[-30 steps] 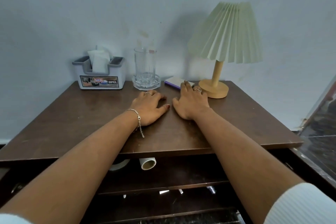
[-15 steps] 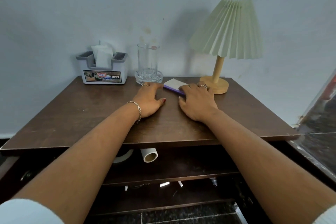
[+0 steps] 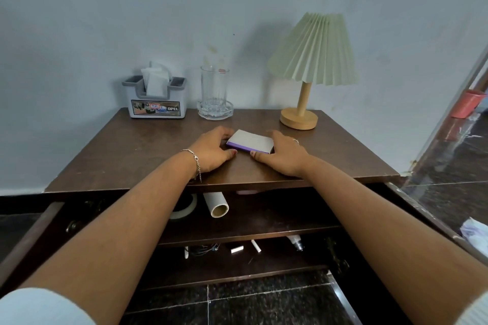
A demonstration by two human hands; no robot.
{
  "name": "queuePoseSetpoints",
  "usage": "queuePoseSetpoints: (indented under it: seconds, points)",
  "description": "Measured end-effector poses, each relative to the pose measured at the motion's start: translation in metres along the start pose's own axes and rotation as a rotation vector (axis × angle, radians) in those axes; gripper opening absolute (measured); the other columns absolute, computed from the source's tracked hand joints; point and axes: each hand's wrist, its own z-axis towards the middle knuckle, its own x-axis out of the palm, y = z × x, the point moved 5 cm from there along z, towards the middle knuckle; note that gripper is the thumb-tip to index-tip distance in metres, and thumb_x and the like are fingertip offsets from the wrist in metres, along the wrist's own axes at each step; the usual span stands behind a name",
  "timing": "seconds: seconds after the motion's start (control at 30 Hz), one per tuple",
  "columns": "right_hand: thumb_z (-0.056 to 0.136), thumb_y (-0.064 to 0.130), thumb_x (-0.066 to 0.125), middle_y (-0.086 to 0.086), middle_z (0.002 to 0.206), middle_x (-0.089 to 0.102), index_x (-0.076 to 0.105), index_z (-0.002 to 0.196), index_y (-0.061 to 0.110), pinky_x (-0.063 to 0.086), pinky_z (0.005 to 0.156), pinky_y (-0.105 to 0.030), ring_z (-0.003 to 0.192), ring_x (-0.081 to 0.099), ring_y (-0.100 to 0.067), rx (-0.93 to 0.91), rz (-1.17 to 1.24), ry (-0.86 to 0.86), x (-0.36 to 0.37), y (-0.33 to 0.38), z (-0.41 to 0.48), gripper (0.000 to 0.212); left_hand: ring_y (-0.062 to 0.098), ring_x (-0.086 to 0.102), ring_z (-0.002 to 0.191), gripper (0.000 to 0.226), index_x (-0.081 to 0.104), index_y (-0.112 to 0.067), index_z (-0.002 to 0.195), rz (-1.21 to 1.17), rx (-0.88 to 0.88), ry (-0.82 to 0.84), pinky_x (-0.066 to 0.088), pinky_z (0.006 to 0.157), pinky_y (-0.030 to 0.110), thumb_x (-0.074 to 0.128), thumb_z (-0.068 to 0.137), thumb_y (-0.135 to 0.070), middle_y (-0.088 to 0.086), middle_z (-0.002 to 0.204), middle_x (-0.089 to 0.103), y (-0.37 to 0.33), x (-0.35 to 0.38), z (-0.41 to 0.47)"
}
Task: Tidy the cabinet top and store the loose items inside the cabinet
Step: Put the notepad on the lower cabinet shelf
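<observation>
A small flat pad [image 3: 249,144], white on top with a purple side, lies in the middle of the brown cabinet top [image 3: 126,155]. My left hand [image 3: 212,149] holds its left end, fingers behind it and thumb at the front corner. My right hand [image 3: 284,155] grips its right end, thumb on the front edge. Below the top the cabinet stands open. Its upper shelf holds a white tape roll [image 3: 184,208] and a cardboard tube [image 3: 216,204]. Small loose bits [image 3: 237,248] lie on the lower shelf.
Along the back wall stand a grey organiser box [image 3: 157,99] with white sheets, a tall glass [image 3: 214,87] on a glass dish, and a pleated lamp [image 3: 311,60] on a wooden base. A red pot [image 3: 467,103] and crumpled white material [image 3: 475,232] are at the right.
My hands reached the pad near the lamp base, took hold of its ends and drew it toward me to the middle of the top.
</observation>
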Motion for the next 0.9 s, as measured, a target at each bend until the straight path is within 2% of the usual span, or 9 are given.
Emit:
queuePoseSetpoints:
  seconds: [0.13, 0.23, 0.37, 0.47, 0.57, 0.7, 0.73, 0.8, 0.9]
  points:
    - [0.085, 0.048, 0.063, -0.012, 0.138, 0.049, 0.040, 0.137, 0.006, 0.034, 0.105, -0.037, 0.126, 0.045, -0.028, -0.064, -0.003, -0.057, -0.008, 0.012, -0.012, 0.071, 0.011, 0.050, 0.122, 0.051, 0.047, -0.012, 0.131, -0.151, -0.012, 0.001, 0.032, 0.099, 0.018, 0.068, 0.084, -0.012, 0.001, 0.132, 0.056, -0.003, -0.001, -0.015]
    - [0.082, 0.048, 0.068, -0.011, 0.133, 0.053, 0.043, 0.136, 0.006, 0.038, 0.102, -0.036, 0.122, 0.048, -0.026, -0.088, 0.020, -0.072, -0.010, 0.018, -0.023, 0.073, 0.013, 0.056, 0.117, 0.048, 0.051, -0.009, 0.129, -0.385, -0.026, 0.023, 0.037, 0.107, 0.028, 0.068, 0.084, -0.012, 0.005, 0.128, 0.061, -0.005, -0.002, -0.029]
    - [0.080, 0.047, 0.071, -0.011, 0.128, 0.056, 0.048, 0.133, 0.006, 0.041, 0.100, -0.039, 0.117, 0.052, -0.025, -0.098, 0.073, -0.088, -0.010, 0.026, -0.038, 0.071, 0.015, 0.057, 0.116, 0.047, 0.052, -0.011, 0.128, -0.511, -0.069, 0.000, 0.039, 0.108, 0.035, 0.068, 0.084, -0.018, 0.003, 0.125, 0.062, -0.004, -0.004, -0.049]
    - [0.079, 0.045, 0.073, -0.010, 0.131, 0.056, 0.049, 0.134, 0.007, 0.042, 0.102, -0.040, 0.119, 0.052, -0.023, -0.124, 0.168, -0.083, -0.009, 0.038, -0.052, 0.072, 0.015, 0.062, 0.104, 0.020, 0.059, -0.020, 0.105, -0.703, -0.158, -0.131, 0.051, 0.093, 0.031, 0.065, 0.087, -0.015, 0.006, 0.119, 0.064, 0.000, -0.011, -0.065]
    - [0.075, 0.040, 0.078, -0.006, 0.135, 0.054, 0.047, 0.137, 0.010, 0.043, 0.104, -0.039, 0.120, 0.053, -0.021, -0.147, 0.310, -0.053, -0.007, 0.052, -0.066, 0.076, 0.015, 0.065, 0.086, 0.014, 0.059, -0.009, 0.104, -1.013, -0.318, -0.192, 0.058, 0.064, 0.020, 0.061, 0.089, -0.009, 0.011, 0.107, 0.064, 0.006, -0.017, -0.084]
    - [0.068, 0.033, 0.085, 0.000, 0.130, 0.055, 0.048, 0.137, 0.021, 0.059, 0.071, -0.029, 0.102, 0.064, -0.018, -0.133, 0.544, 0.049, -0.002, 0.072, -0.085, 0.079, 0.016, 0.065, 0.080, 0.011, 0.061, -0.005, 0.099, -1.150, -0.364, -0.199, 0.056, 0.055, 0.019, 0.060, 0.088, -0.004, 0.011, 0.092, 0.066, 0.012, -0.030, -0.113]
    - [0.066, 0.031, 0.086, 0.000, 0.129, 0.055, 0.048, 0.137, 0.022, 0.060, 0.072, -0.035, 0.103, 0.064, -0.020, -0.122, 0.600, 0.094, -0.001, 0.075, -0.089, 0.082, 0.015, 0.065, 0.078, 0.011, 0.062, -0.005, 0.099, -1.176, -0.361, -0.202, 0.057, 0.056, 0.019, 0.061, 0.088, -0.003, 0.011, 0.089, 0.067, 0.013, -0.033, -0.119]
    - [0.062, 0.028, 0.089, 0.000, 0.129, 0.056, 0.047, 0.139, 0.020, 0.057, 0.085, -0.045, 0.109, 0.062, -0.024, -0.121, 0.681, 0.165, 0.003, 0.082, -0.096, 0.087, 0.014, 0.066, 0.075, 0.014, 0.063, -0.006, 0.100, -1.216, -0.360, -0.215, 0.057, 0.056, 0.019, 0.062, 0.087, -0.004, 0.010, 0.087, 0.068, 0.017, -0.037, -0.134]
    - [0.069, 0.032, 0.084, 0.008, 0.131, 0.056, 0.052, 0.136, 0.020, 0.051, 0.098, -0.039, 0.114, 0.060, -0.015, -0.162, 0.702, 0.181, 0.007, 0.091, -0.105, 0.075, 0.015, 0.066, 0.077, 0.021, 0.064, -0.005, 0.107, -1.259, -0.358, -0.240, 0.056, 0.057, 0.020, 0.064, 0.086, -0.006, 0.010, 0.090, 0.069, 0.024, -0.038, -0.156]
